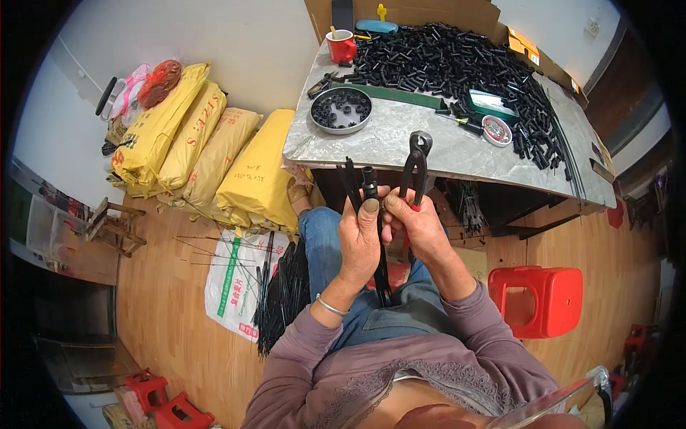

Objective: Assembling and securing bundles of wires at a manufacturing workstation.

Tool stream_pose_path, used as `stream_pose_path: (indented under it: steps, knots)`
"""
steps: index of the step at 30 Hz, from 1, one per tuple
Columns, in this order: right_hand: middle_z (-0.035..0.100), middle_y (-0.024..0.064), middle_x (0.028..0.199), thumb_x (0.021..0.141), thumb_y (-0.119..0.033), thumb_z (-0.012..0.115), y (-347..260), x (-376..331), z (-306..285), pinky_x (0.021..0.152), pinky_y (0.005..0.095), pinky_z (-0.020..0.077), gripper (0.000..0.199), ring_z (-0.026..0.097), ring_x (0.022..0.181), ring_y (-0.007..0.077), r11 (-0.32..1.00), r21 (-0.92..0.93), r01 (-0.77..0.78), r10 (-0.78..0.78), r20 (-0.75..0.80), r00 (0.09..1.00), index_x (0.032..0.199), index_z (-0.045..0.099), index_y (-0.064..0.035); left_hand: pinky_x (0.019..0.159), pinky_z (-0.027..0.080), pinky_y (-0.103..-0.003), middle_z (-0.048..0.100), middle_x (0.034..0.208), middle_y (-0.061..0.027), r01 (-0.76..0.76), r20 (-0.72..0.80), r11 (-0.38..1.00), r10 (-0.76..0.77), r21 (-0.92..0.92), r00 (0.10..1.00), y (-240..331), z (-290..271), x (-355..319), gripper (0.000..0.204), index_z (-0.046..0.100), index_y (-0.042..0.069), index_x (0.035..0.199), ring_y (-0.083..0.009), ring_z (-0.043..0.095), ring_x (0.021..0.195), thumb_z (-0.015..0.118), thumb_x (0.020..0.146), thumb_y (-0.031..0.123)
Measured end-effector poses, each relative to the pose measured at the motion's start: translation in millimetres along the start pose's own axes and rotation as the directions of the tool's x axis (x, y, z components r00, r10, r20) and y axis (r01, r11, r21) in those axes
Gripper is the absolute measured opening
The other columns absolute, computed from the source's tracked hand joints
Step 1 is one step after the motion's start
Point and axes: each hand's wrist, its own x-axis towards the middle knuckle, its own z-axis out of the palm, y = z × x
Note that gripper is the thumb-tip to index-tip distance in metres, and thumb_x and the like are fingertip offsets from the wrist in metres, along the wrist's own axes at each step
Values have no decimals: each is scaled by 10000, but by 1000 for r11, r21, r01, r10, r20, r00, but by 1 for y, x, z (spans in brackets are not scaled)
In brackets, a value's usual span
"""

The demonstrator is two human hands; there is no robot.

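Low in the middle of the frame, the person's mauve sleeves (pixel 457 322) rose toward two hands held together just below the counter (pixel 400 143) edge. Their left hand (pixel 359 239) was closed around a bundle of thin black rods (pixel 381 268), with a short black tube (pixel 369 182) standing upright above the thumb. Touching it, the right hand (pixel 421 230) was wrapped around the red-tipped handles of a pair of pincers (pixel 416 163), whose jaws pointed up, nearly shut. On the counter at upper centre lay a big heap of black tubes (pixel 457 61), a round metal dish (pixel 341 109) of black rings and a red cup (pixel 342 46). Yellow sacks (pixel 207 150) leaned at upper left. More black rods (pixel 282 293) lay on the wooden floor at lower left, and a red stool (pixel 537 300) stood at right.
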Motion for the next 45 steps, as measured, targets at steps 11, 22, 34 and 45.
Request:
stream_pose_path:
  steps: [11,22,34,45]
  knots:
    - [576,29,709,932,-129,551,-6,-9,9,474,241,441,180,551,511,102,951,-250,181,-200,-55,978,994,612,28,473,355,-204,558,719,-7,9,35,999,-11,41,999,3,1,1,484,594,-7,1038,-42,436,536,418,987,441]
    - [574,48,727,950,-115,503,-60,-55,-25,450,245,443,243,547,509,107,760,-541,-361,496,124,859,1162,521,0,379,337,-248,394,501,4,253,83,955,-242,-155,967,-4,-30,20,672,570,-36,899,-97,376,387,342,949,595]
    - [548,50,733,990,-234,467,-75,-76,-22,518,290,503,320,566,573,138,760,-345,-551,638,236,733,1179,493,22,368,311,-201,421,495,28,332,284,926,-273,-183,919,3,-12,14,680,612,-20,829,-48,386,395,393,917,618]
    - [538,63,727,988,-258,479,-87,-68,-13,493,314,484,245,562,555,144,598,-517,-612,758,118,641,959,482,-15,367,309,-205,402,484,34,324,235,935,-286,-144,929,5,-8,13,698,596,-9,803,-50,377,385,359,918,637]
